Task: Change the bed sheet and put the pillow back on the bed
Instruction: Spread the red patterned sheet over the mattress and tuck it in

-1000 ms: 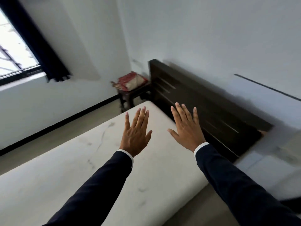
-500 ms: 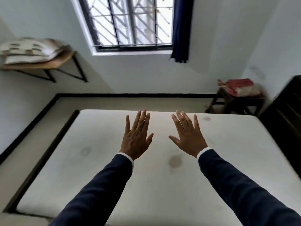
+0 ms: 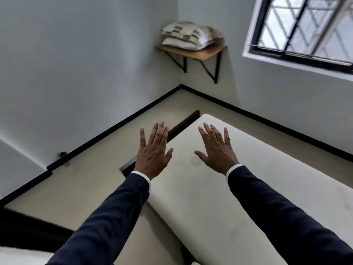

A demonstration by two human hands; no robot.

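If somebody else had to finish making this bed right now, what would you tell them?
Left hand: open, fingers spread, holding nothing, in the air over the mattress edge.
Right hand: open, empty, above the mattress.
Mattress: bare, no sheet on it.
Pillows: stacked on the wall shelf in the corner, left of the window.
Done: the bed is already stripped.
Left: no clean sheet is in view, so find one, spread it, then bring a pillow back to the bed.
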